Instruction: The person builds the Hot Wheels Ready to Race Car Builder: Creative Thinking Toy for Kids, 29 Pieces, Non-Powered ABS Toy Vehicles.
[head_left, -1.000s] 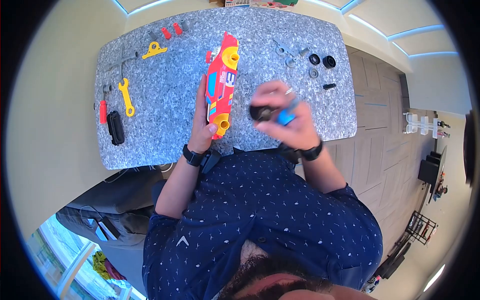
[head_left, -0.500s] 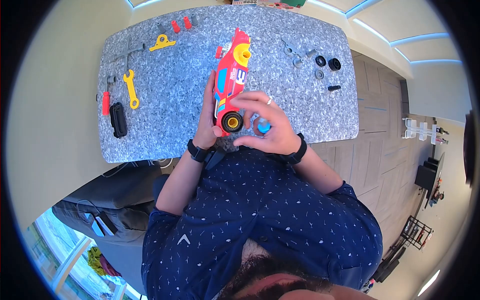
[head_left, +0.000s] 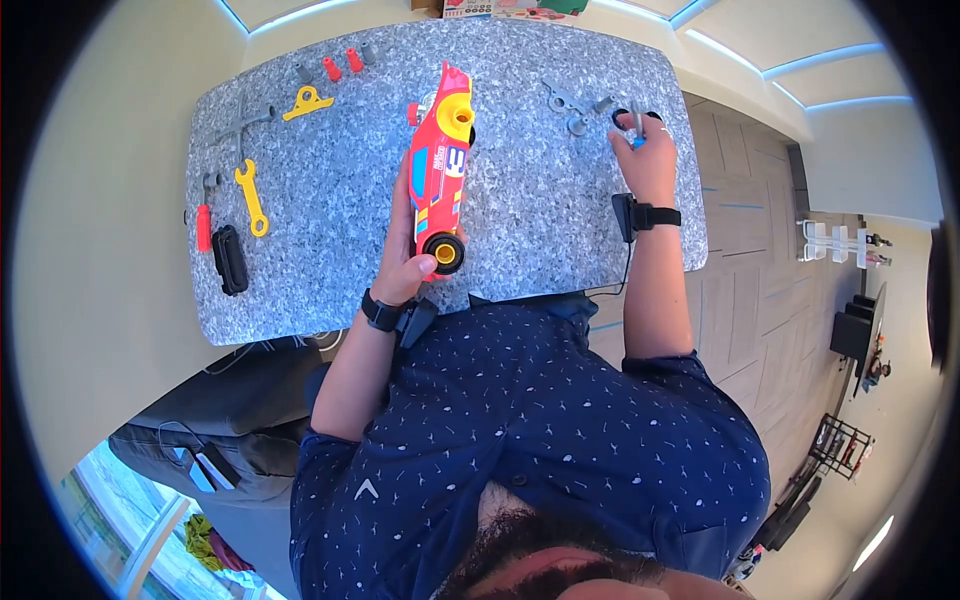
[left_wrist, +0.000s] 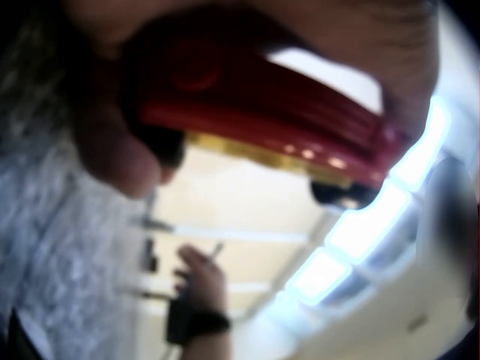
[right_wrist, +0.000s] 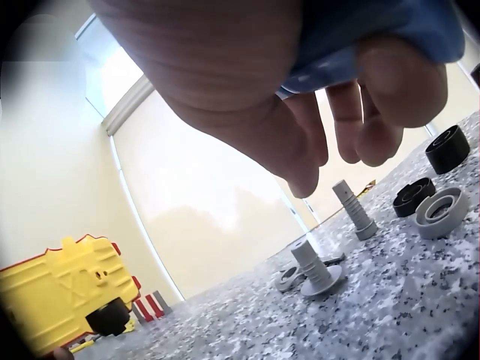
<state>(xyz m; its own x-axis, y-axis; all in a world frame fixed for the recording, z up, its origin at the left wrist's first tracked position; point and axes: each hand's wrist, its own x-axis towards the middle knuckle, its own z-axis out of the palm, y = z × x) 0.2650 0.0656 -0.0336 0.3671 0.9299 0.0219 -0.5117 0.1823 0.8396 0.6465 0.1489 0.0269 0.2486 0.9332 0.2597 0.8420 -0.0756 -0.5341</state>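
Note:
My left hand (head_left: 402,262) grips a red toy race car (head_left: 424,205) by its lower end, the thumb beside a black wheel (head_left: 444,253) with a yellow hub. A yellow wheel socket (head_left: 462,117) shows bare at the car's far end. In the right wrist view, the car's yellow underside (right_wrist: 64,289) faces that camera. My right hand (head_left: 650,165) is over the loose parts at the far right, holding a blue-handled tool (right_wrist: 375,45) against its palm. Its other fingers reach down above grey bolts (right_wrist: 352,210), a grey ring (right_wrist: 441,212) and black tires (right_wrist: 448,148).
A yellow wrench (head_left: 252,198), a grey cross-shaped tool (head_left: 243,122), a red-handled tool (head_left: 205,228) and a black part (head_left: 230,260) lie along the left. Red and grey sockets (head_left: 332,68) stand at the back left, near a yellow plate (head_left: 307,103).
A black wheel went onto the car's near socket from my right hand. My right hand then left the car and moved far right to the loose parts. My left hand still holds the car.

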